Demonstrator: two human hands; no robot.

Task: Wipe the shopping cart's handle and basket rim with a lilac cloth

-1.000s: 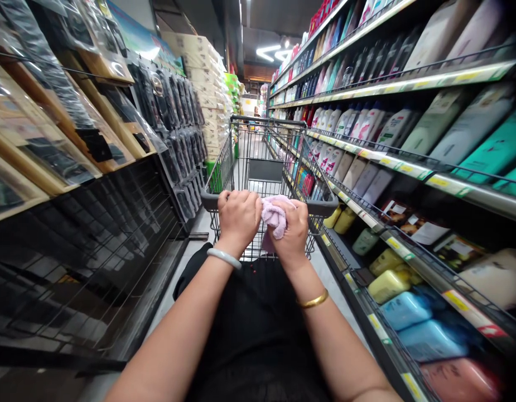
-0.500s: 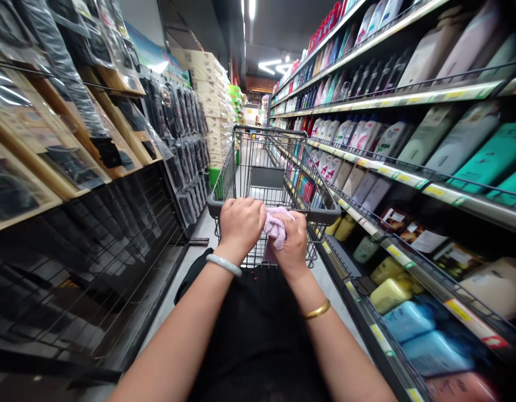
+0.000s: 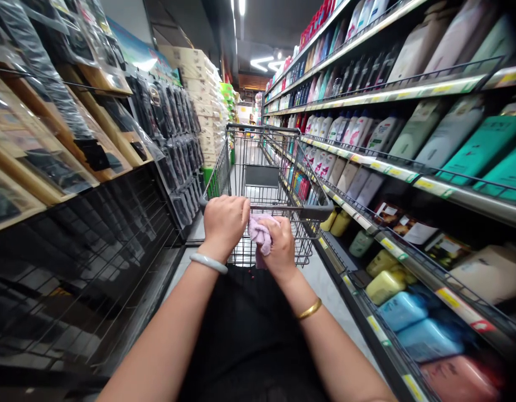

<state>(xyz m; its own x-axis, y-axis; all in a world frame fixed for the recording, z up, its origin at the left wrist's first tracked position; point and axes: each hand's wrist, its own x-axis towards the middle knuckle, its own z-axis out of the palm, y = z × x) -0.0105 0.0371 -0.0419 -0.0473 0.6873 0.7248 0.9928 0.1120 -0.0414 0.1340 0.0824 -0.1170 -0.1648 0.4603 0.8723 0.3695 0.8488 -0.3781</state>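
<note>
My left hand (image 3: 226,223), with a pale bangle (image 3: 208,262) at its wrist, is wrapped over the left part of the handle of a shopping cart (image 3: 261,176). Close beside it my right hand (image 3: 280,245) is closed round a crumpled pale purple cloth (image 3: 261,234), just below and behind the handle bar (image 3: 316,209). A gold bracelet (image 3: 310,309) sits on the right wrist. The cart is a dark wire basket with a grey panel at its front. The right fingertips are partly hidden by the cloth.
Shelves of bottles (image 3: 462,139) line the right side, with a price rail (image 3: 442,190) close by. Packaged goods on wooden backings (image 3: 35,134) hang at left. Stacked pale boxes (image 3: 205,106) stand farther up the aisle. A person is far ahead.
My right hand and the cloth have come off the handle, slightly down and toward me. My left hand stays on the handle. The whole view has shifted a little.
</note>
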